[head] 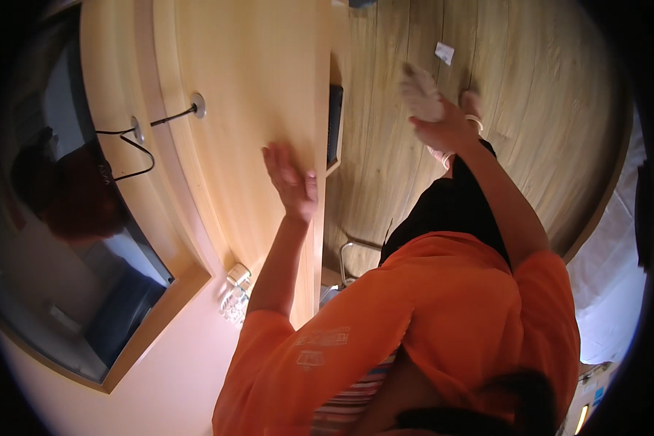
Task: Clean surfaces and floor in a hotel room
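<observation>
My left hand rests on or just over a light wooden desktop, near its edge. Its fingers point away from me, and nothing is in it. My right hand is out past the desk edge, above the wood-plank floor. A crumpled, light beige cloth is gripped in its fingers; the cloth is blurred. Below that hand my feet show in sandals, partly covered by the hand and forearm.
A television in a wooden surround is on the left, with black cables running to round grommets. Packaged items stand by the wall. A dark flat object juts from under the desk. Further right are a metal chair frame, scrap paper and a bed's white sheet.
</observation>
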{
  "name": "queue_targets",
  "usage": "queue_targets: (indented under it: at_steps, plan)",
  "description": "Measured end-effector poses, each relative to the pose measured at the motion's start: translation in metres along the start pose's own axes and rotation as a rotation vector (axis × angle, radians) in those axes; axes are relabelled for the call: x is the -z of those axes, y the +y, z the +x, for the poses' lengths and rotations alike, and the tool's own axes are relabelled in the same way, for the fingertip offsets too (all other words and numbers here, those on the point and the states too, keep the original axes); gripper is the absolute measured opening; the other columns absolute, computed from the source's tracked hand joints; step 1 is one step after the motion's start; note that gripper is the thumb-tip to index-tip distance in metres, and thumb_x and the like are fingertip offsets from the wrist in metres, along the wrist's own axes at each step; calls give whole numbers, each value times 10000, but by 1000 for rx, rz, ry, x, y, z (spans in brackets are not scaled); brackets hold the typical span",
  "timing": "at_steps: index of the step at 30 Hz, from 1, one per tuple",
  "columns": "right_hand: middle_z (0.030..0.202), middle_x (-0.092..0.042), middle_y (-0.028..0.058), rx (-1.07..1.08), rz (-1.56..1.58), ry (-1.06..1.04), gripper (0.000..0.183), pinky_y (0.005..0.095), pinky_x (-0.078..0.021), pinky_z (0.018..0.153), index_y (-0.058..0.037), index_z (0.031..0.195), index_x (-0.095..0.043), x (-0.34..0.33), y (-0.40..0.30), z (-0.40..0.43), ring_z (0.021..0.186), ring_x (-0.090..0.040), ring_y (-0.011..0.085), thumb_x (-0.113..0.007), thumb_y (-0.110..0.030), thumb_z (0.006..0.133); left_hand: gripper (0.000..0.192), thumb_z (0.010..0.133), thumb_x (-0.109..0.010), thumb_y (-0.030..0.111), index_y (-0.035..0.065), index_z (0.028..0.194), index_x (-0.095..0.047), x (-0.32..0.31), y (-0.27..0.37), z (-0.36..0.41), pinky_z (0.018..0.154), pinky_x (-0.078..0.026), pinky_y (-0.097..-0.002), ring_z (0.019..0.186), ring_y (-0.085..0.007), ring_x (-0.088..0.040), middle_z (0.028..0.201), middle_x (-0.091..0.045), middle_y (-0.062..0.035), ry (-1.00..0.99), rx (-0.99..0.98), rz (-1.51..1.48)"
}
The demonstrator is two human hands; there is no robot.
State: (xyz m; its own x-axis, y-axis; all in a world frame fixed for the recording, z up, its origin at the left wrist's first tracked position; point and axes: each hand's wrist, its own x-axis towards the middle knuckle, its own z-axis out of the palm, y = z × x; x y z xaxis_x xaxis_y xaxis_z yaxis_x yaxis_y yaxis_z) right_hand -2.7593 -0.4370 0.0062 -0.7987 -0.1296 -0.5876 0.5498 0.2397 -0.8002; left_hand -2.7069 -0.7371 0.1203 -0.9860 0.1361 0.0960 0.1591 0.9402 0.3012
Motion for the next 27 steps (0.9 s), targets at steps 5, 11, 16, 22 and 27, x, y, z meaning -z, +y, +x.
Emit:
queue_targets:
  at_steps: [5, 11, 16, 22, 27]
  plan:
    - [946, -547, 109, 547, -282, 55, 682, 372, -482, 705, -105, 1251, -415, -76, -45, 32, 819, -570, 276, -660, -325, 654, 621, 891, -373, 389, -31, 1321, -214, -3, -2, 1, 1034, -157, -482, 1284, -406, -137, 1375, -166, -234, -16, 21, 29]
    - [748, -631, 108, 571, -736, -298, 223, 404, -467, 575, -108, 823, -655, -130, -79, 43, 730, -612, 278, -574, -111, 615, 655, 908, -289, 456, -49, 1313, -186, -3, -3, 0, 1046, -145, -456, 1296, -375, -102, 1382, -113, -236, -36, 67, -6]
    - [777, -634, 108, 696, -728, -426, 172, 388, -466, 654, -120, 769, -661, -142, -72, 8, 768, -612, 273, -581, -115, 617, 626, 900, -327, 429, -34, 1312, -242, -2, -2, 3, 1039, -145, -480, 1283, -388, -154, 1367, -190, -236, -8, 83, -10]
    - [877, -629, 75, 420, -360, -547, 314, 361, -481, 743, -190, 990, -593, -109, -61, 9, 841, -606, 238, -547, -157, 681, 610, 904, -323, 416, -38, 1305, -256, -1, -2, 3, 1037, -152, -480, 1281, -386, -161, 1364, -195, -237, -11, 91, -10]
    - [798, -648, 107, 222, 98, -3, 424, 331, -510, 646, -119, 1010, -595, -35, -71, 75, 685, -635, 205, -683, -337, 657, 611, 907, -314, 416, -34, 1312, -233, -5, -8, -2, 1038, -152, -471, 1287, -380, -148, 1371, -180, -232, 21, 115, -86]
